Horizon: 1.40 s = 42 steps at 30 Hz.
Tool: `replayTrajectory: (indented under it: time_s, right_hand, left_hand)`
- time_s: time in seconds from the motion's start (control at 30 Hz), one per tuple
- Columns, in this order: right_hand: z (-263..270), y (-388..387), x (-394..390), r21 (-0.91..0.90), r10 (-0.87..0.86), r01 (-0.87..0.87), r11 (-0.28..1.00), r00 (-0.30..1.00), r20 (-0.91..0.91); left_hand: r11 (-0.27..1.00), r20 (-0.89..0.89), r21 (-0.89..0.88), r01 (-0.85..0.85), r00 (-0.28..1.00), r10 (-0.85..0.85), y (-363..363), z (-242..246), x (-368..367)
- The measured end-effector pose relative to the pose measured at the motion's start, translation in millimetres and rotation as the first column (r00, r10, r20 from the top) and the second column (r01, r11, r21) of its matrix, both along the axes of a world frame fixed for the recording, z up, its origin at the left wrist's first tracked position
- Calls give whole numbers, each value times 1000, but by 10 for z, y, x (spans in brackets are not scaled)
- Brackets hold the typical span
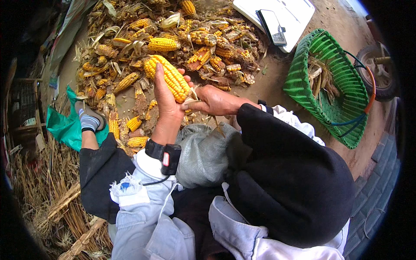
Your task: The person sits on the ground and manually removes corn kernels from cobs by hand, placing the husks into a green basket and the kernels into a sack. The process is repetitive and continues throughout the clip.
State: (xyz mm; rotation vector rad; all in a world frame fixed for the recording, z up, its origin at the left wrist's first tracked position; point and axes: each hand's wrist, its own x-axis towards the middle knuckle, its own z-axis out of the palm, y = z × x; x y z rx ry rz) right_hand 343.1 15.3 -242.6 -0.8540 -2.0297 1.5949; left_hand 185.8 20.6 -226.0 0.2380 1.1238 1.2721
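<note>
A large yellow corn cob [172, 78] is held between my hands, its tip pointing away from me and to the left. My left hand [167, 92] wraps around it, the thumb lying along its near side and the fingertips showing at the far side. At the cob's base, my right hand [214, 100] pinches a bit of pale husk [193, 95] between thumb and fingers. Beyond and below the hands spreads a heap of corn cobs [164, 44], many broken or partly bare, mixed with dry husks and silk.
A green woven basket [294, 78] with some husks inside stands at the right, near a wheel [375, 73]. A phone [273, 27] lies on a white board [300, 19]. A grey woven sack [203, 156] sits between my legs. Dry stalks [61, 208] lie at the left.
</note>
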Motion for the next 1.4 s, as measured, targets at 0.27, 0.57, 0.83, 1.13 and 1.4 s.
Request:
replayTrajectory:
  time_s: [0.27,0.57,0.83,1.13,1.4]
  right_hand:
    - [91,-27,70,346,98,-133,929,988,116]
    - [56,51,363,-806,-483,149,573,856,-186]
    - [-91,1,320,-971,-754,-24,237,627,-199]
    - [21,-103,340,-890,-718,-261,374,526,-456]
    - [147,82,413,-699,-579,332,633,803,-142]
  left_hand:
    - [988,133,4,157,979,-156,73,-87,-185]
    - [985,-786,130,-112,594,171,147,-482,-1659]
    - [996,-959,-74,-44,-270,-83,-26,-590,-2007]
    - [703,-228,171,690,722,-653,-145,76,-26]
    - [677,-496,19,736,595,-633,-213,-42,-56]
